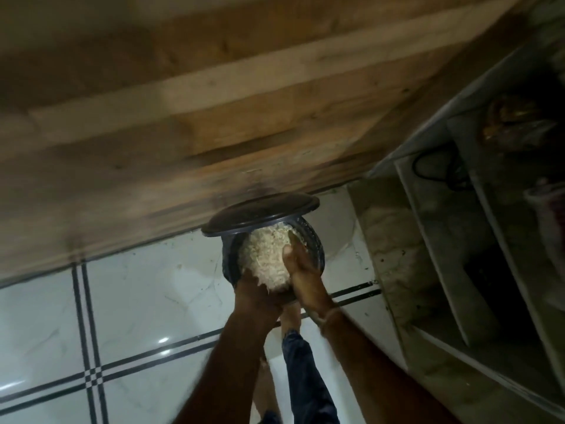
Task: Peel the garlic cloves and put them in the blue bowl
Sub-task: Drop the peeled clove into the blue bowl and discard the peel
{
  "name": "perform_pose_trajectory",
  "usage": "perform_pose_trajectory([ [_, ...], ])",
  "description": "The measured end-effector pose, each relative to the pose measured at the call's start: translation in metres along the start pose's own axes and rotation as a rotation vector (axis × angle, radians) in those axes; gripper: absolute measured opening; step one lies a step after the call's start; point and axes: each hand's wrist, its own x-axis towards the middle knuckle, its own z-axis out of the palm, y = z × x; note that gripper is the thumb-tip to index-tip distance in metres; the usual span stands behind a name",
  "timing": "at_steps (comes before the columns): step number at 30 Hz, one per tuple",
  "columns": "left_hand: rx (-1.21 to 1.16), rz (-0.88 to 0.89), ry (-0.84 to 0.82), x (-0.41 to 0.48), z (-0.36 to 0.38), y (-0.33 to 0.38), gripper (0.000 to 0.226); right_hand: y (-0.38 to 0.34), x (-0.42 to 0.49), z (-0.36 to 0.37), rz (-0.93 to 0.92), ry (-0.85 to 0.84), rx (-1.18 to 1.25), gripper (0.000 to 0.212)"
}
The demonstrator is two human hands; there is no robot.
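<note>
- While the head view looks steeply down and is blurred throughout, two bare forearms reach up from 6 o'clock to a dark bin just below the centre of the frame.
- The bin stands on the pale tiled floor, close to the foot of a wooden panel that fills the frame from 9 to 1 o'clock. Its dark lid is tipped up at the bin's 12 o'clock edge.
- A pale, flaky heap of what look like garlic skins sits over the bin's mouth, between the two hands. Whether any cloves lie in it cannot be told.
- The left hand touches the heap at its 7 o'clock side. Its fingers are lost in the flakes, so I cannot tell whether they are apart or clamped.
- The right hand lies against the heap's 4 o'clock side, fingers straight and together, pressing on the flakes, thumb pointing to 12 o'clock.
- A light band circles the right wrist.
- Under the arms, at 6 o'clock, a leg in dark blue trousers ends in a bare foot on the floor.
- From 2 to 5 o'clock runs a pale shelf unit; what it holds is too dim to name.
</note>
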Motion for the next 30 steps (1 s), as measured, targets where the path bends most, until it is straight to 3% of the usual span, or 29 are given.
perform_pose_trajectory([
  [2,0.079,-0.054,-0.035,-0.036,0.016,-0.002,0.053,-0.015,-0.033,-0.007,0.079,-0.088,-0.019,0.04],
  [4,0.27,0.01,-0.06,-0.091,0.037,-0.012,0.045,-0.016,-0.064,-0.029,0.17,-0.107,-0.132,0.044],
  [7,0.581,0.231,0.002,-0.153,0.029,-0.023,0.032,-0.035,-0.121,-0.07,0.091,0.092,0.028,0.029],
  [10,1.003,0.506,0.021,-0.209,0.01,-0.046,0.051,-0.058,-0.22,-0.103,-0.118,0.22,0.251,0.021],
  [13,1.287,0.691,-0.074,-0.277,0.001,-0.085,0.05,-0.054,-0.313,-0.127,-0.17,0.312,0.335,0.018],
  [17,1.552,0.891,-0.298,-0.341,-0.002,-0.162,0.05,-0.017,-0.418,-0.154,-0.199,0.569,0.341,0.027],
  [25,1.814,1.178,-0.735,-0.408,0.029,-0.323,0.045,0.067,-0.549,-0.252,-0.29,0.978,0.178,0.024],
  [30,1.847,1.199,-0.897,-0.421,0.056,-0.439,0.042,0.147,-0.611,-0.322,-0.217,1.139,0.144,0.019],
])
